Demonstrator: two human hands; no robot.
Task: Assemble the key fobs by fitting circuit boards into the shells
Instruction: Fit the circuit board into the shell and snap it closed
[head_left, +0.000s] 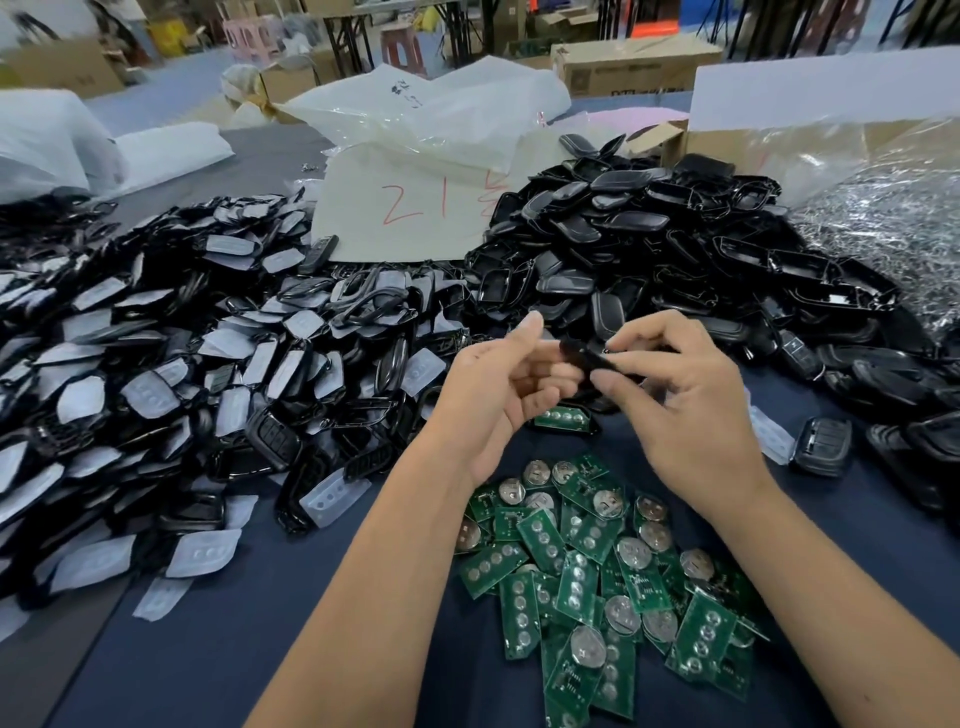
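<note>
We hold one black shell (584, 358) above the table (218, 649), between both hands and just beyond the near pile of circuit boards (597, 587). Our left hand (498, 384) has its fingers curled toward the shell's left end with the thumb raised; whether those fingers truly clamp the shell or only steady it, we cannot tell, since the part is blurred. Our right hand (680, 395) pinches the shell's right end between thumb and forefinger.

Whether a board already sits inside this shell is not visible. We judge the fitting of this unit to be in hand, not finished.

Work remaining is large. The green boards lie loose in a heap at near centre, many showing round coin cells or button contacts. One board (563, 418) rests apart, directly under the hands, seemingly seated in a dark shell half. A big pile of bare black shells (649, 249) stands at far right. A wider spread of shell parts with pale rubber pads (156, 374) covers the left side.

A closed-looking fob (826, 447) lies at the right, near the table edge of the pile; it may be a completed unit, but we cannot confirm it. No stack of finished fobs is identifiable, so we rate progress as early.
</note>
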